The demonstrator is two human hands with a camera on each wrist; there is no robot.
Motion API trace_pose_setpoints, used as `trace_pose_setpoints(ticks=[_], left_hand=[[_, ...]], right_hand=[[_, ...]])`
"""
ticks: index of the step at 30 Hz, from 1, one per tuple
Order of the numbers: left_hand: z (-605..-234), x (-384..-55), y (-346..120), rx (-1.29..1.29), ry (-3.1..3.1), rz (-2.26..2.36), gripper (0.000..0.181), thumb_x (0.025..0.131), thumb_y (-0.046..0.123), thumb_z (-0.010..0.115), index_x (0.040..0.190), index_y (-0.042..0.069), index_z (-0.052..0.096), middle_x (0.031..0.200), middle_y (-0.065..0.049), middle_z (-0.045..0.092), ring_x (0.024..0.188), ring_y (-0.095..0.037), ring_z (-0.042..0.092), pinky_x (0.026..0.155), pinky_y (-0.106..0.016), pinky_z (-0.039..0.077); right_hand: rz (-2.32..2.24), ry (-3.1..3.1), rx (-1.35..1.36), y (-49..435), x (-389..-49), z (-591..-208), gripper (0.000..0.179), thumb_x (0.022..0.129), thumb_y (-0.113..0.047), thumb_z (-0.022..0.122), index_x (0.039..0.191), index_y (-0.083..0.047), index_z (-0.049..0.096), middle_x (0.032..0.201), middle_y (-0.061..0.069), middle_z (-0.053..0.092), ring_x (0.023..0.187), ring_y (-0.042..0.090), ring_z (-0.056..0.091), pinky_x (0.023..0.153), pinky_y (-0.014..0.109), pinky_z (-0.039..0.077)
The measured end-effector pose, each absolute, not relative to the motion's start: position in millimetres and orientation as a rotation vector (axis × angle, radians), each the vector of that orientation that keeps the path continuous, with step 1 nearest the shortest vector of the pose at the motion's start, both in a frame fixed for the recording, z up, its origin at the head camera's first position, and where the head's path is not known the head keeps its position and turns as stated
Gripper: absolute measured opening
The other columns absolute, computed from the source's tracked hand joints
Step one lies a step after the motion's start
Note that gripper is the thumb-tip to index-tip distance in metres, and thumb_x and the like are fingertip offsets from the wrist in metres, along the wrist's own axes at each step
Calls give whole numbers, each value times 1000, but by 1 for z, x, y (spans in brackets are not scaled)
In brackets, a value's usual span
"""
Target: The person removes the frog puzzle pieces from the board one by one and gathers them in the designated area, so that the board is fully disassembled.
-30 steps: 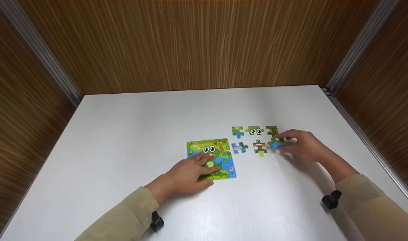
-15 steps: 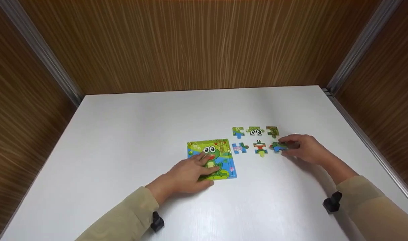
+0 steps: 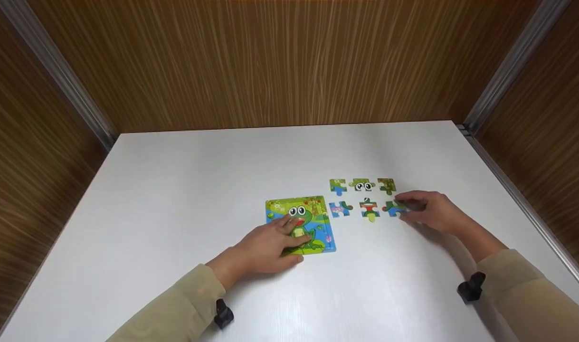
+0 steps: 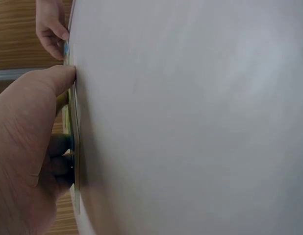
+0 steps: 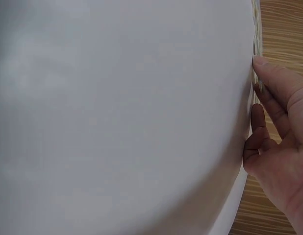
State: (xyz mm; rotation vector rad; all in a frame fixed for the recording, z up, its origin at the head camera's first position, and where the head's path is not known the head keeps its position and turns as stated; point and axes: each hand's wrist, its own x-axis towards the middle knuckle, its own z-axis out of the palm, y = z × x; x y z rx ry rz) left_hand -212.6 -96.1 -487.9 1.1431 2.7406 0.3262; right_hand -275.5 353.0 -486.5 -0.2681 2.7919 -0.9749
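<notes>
In the head view my left hand [image 3: 265,247] rests on a frog picture puzzle board [image 3: 323,230], fingers spread over the frog's body and thumb near the lower edge. My right hand [image 3: 431,211] pinches a green and blue jigsaw piece [image 3: 394,209] between thumb and fingers, low at the table. Left of that piece lie a frog-mouth piece [image 3: 369,208] and a blue-and-pink piece [image 3: 339,209]. Behind them is a row with a frog-eyes piece [image 3: 362,185] between two corner pieces. The right wrist view shows thumb and fingertips [image 5: 259,61] at the pieces' thin edges.
The white table [image 3: 185,190] spreads around the board and pieces. A wood-grain panel [image 3: 289,61] rises along its far edge, with similar panels at both sides. Black wrist mounts [image 3: 470,287] hang under both sleeves.
My right hand has shifted slightly right with the pinched jigsaw piece, opening a gap from the corner piece behind it. Over the last half second both hands stay nearly still.
</notes>
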Motion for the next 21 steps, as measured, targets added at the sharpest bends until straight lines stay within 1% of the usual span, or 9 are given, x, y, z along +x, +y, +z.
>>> trace_pose_setpoints(ticks=[2,6,10,15,21], left_hand=[[-488,-213,-96,1143,2737,330,56,107,53,48,159,32,51,170,-11,32,159,-39,25,125,-54,29],[-489,-213,-95,1147,2731,334,57,107,53,48,160,31,51,170,-10,32,159,-39,25,125,-54,29],[-490,-212,-95,1139,2729,328,57,107,53,49,160,31,50,170,-11,32,159,-39,25,125,-53,28],[-489,-212,-96,1132,2721,336,57,107,53,49,160,31,50,171,-11,31,159,-38,23,126,-53,27],[-487,-214,-97,1115,2707,361,58,106,54,51,160,32,50,171,-11,31,160,-36,23,125,-54,29]], right_hand=[[-983,2790,-270,353,-275,-486,54,95,-18,81,146,-13,64,150,18,58,117,34,56,85,36,56],[-999,2786,-281,353,-274,-485,54,95,-18,82,146,-12,65,150,17,59,123,35,57,95,44,54],[-1014,2772,-289,353,-273,-486,55,95,-18,82,146,-12,65,150,17,60,131,37,56,105,52,49],[-1027,2755,-276,353,-274,-487,55,95,-16,82,147,-13,64,152,16,58,133,38,55,107,54,48],[-1057,2733,-263,354,-276,-486,57,95,-21,82,148,-12,63,152,16,58,135,39,54,109,56,47]])
